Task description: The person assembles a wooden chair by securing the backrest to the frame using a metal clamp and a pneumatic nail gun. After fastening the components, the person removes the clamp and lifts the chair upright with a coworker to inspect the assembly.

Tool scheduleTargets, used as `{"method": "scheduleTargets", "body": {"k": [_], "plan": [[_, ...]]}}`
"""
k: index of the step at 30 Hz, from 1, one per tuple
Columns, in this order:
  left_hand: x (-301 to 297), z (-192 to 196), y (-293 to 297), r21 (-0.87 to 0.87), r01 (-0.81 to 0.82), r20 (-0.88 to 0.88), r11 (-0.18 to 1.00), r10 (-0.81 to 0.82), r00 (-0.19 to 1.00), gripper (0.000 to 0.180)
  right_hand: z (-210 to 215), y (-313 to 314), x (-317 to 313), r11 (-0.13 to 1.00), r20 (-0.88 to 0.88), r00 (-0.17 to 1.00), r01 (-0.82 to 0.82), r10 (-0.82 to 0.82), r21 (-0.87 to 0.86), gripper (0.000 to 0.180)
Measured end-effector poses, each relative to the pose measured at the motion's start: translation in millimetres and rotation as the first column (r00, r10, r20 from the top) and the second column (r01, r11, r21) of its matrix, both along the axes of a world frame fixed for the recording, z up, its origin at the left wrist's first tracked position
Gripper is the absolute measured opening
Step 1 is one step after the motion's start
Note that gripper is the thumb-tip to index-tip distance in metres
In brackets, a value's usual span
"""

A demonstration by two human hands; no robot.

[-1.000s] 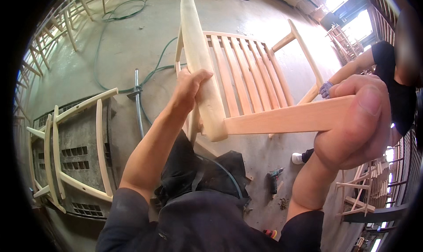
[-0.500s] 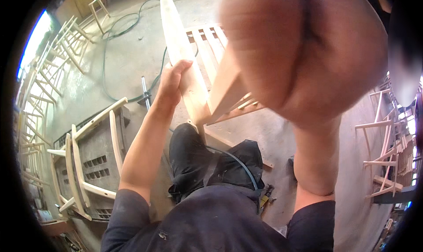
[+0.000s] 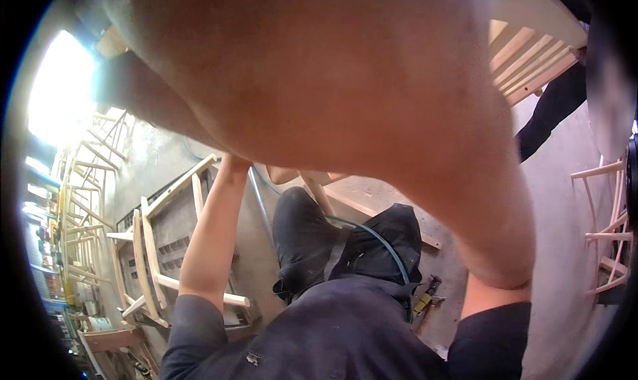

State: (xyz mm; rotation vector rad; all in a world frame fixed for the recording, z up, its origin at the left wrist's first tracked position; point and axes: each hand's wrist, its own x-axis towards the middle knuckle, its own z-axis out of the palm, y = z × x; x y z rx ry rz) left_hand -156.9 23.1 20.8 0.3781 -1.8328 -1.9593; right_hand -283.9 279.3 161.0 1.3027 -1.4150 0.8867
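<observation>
My right hand (image 3: 299, 74) is raised very close to the camera and fills the upper middle. It is blurred, and its fingers cannot be made out. Below it, my left hand (image 3: 236, 165) shows only around the wrist, with its fingers hidden behind my right arm. Pieces of a pale wooden chair frame (image 3: 316, 192) show beside my left hand, in front of my knees. Its upper part is covered, so I cannot see whether my left hand touches it. At the upper right appears slatted pale wood (image 3: 531, 61).
Pale wooden frames (image 3: 156, 247) rest on a dark slotted platform at the left. More frames stand along the far left and at the right (image 3: 605, 237). A dark hose (image 3: 379, 247) crosses my lap. A yellow-and-black tool (image 3: 425, 300) lies on the floor. Another person's dark-clothed limb (image 3: 551, 117) shows upper right.
My right hand and forearm have swung left across the upper view, covering the chair frame and the left hand's fingers. The view has shifted, and slatted wood and a dark-clothed limb now show upper right.
</observation>
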Motion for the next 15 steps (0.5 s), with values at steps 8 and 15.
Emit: {"method": "scheduleTargets", "body": {"k": [8,15], "plan": [[10,31,5,-0.851,0.337,0.154,0.402,-0.423,0.893,0.100,26,40,-99,0.914,0.136,0.917,0.343,-0.376,0.217,0.033],[6,23,26,-0.899,0.204,0.062,0.388,-0.346,0.936,0.073,9,31,-126,0.900,0.212,0.904,0.295,-0.371,0.320,0.038]]}}
